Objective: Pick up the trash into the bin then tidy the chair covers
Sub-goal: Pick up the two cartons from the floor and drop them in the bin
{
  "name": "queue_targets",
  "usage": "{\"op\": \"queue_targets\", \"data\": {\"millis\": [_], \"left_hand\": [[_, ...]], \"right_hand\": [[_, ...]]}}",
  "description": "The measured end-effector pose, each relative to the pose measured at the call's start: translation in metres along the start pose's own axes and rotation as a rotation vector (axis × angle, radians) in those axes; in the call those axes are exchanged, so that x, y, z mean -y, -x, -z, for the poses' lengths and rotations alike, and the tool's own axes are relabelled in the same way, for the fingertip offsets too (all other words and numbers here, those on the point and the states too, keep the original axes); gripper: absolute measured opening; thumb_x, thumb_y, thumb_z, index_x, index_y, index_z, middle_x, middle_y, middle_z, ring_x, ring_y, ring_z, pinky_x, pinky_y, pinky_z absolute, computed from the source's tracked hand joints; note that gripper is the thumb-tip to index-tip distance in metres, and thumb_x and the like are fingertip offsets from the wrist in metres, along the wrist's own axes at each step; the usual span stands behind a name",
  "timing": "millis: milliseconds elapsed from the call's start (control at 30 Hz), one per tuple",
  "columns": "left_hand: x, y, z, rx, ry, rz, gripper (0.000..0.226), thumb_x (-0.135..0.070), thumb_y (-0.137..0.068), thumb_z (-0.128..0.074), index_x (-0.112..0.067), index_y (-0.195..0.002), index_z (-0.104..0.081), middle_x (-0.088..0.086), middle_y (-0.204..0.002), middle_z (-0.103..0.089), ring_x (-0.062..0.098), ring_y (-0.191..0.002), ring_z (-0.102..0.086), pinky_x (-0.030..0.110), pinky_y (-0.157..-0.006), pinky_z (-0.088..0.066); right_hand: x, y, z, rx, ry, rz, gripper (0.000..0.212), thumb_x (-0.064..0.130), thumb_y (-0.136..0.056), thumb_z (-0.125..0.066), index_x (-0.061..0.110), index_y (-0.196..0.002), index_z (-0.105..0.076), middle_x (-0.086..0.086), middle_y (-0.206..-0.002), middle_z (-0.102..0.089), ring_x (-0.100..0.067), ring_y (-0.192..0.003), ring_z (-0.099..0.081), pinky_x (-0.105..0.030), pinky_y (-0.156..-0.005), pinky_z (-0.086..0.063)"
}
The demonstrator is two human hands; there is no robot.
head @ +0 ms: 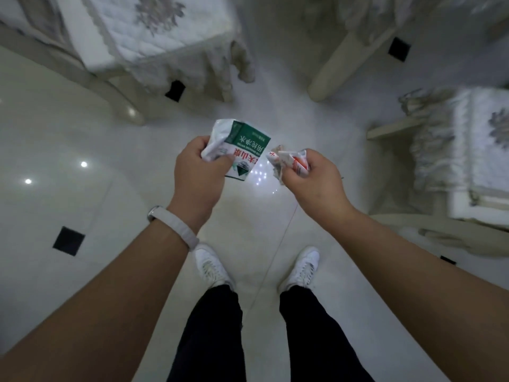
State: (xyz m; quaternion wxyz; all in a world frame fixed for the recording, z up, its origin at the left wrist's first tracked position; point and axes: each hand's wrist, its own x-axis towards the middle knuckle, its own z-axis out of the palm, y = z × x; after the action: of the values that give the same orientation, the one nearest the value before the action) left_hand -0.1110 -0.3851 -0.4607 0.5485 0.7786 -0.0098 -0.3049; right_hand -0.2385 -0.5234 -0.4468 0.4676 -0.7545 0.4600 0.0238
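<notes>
L hand fingers curled round a crumpled green/white label wrapper, R hand pinching a small red/white paper scrap, both held above the tiled floor btwn two covered chairs.

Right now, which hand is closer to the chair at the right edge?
Right. The right hand, gripping a crumpled wrapper, is just left of that chair; the left hand, holding a green label, is farther left.
</notes>
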Motion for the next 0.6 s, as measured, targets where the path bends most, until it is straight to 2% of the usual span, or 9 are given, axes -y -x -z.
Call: {"op": "queue_targets", "data": {"millis": [100, 200, 333, 433, 500, 600], "left_hand": [[-0.043, 0.026, 0.042, -0.018, 0.072, -0.02, 0.022, -0.005, -0.084, -0.073, -0.02, -0.096, -0.062, 0.002, -0.093, -0.072, 0.015, -0.081, -0.071, 0.024, -0.061, -0.052], [-0.076, 0.048, 0.086, -0.051, 0.146, -0.039, 0.031, -0.005, -0.083, -0.074, -0.019, -0.108, -0.06, 0.005, -0.103, -0.071, 0.019, -0.088, -0.072, 0.03, -0.067, -0.057], [-0.115, 0.076, 0.141, -0.086, 0.221, -0.079, 0.029, -0.004, -0.083, -0.074, -0.028, -0.095, -0.062, -0.003, -0.095, -0.072, 0.017, -0.085, -0.072, 0.031, -0.067, -0.055], [-0.138, 0.098, 0.177, -0.117, 0.244, -0.109, 0.027, -0.003, -0.084, -0.073, -0.028, -0.09, -0.063, -0.009, -0.085, -0.071, 0.006, -0.071, -0.069, 0.024, -0.059, -0.051], [-0.149, 0.11, 0.197, -0.136, 0.271, -0.119, 0.024, -0.002, -0.085, -0.072, -0.024, -0.09, -0.063, -0.008, -0.084, -0.071, 0.004, -0.068, -0.068, 0.021, -0.056, -0.049], [-0.162, 0.123, 0.221, -0.185, 0.292, -0.14, 0.024, -0.002, -0.084, -0.072, -0.023, -0.086, -0.063, -0.008, -0.08, -0.071, 0.004, -0.067, -0.067, 0.021, -0.055, -0.049]], "right_hand": [[0.056, 0.037, 0.006, 0.001, 0.012, 0.031, 0.022, 0.037, -0.087, -0.067, 0.015, -0.085, -0.063, -0.003, -0.078, -0.066, -0.023, -0.07, -0.06, -0.031, -0.058, -0.044], [0.108, 0.072, 0.008, -0.001, 0.023, 0.071, 0.028, 0.04, -0.086, -0.069, 0.013, -0.083, -0.062, -0.006, -0.077, -0.065, -0.025, -0.067, -0.058, -0.028, -0.056, -0.041], [0.172, 0.112, 0.01, -0.006, 0.019, 0.134, 0.029, 0.041, -0.086, -0.066, 0.013, -0.083, -0.061, -0.004, -0.073, -0.062, -0.005, -0.051, -0.046, -0.017, -0.045, -0.035], [0.209, 0.138, 0.01, -0.038, 0.004, 0.193, 0.03, 0.042, -0.083, -0.065, 0.012, -0.085, -0.062, -0.003, -0.072, -0.062, -0.007, -0.055, -0.046, -0.019, -0.046, -0.034], [0.23, 0.151, 0.008, -0.04, 0.006, 0.229, 0.025, 0.038, -0.084, -0.065, 0.012, -0.085, -0.063, -0.002, -0.07, -0.061, -0.006, -0.054, -0.045, -0.019, -0.047, -0.034], [0.254, 0.164, 0.006, -0.019, -0.004, 0.288, 0.02, 0.029, -0.087, -0.067, 0.016, -0.074, -0.058, 0.005, -0.06, -0.052, -0.002, -0.048, -0.041, -0.015, -0.045, -0.033]]}}
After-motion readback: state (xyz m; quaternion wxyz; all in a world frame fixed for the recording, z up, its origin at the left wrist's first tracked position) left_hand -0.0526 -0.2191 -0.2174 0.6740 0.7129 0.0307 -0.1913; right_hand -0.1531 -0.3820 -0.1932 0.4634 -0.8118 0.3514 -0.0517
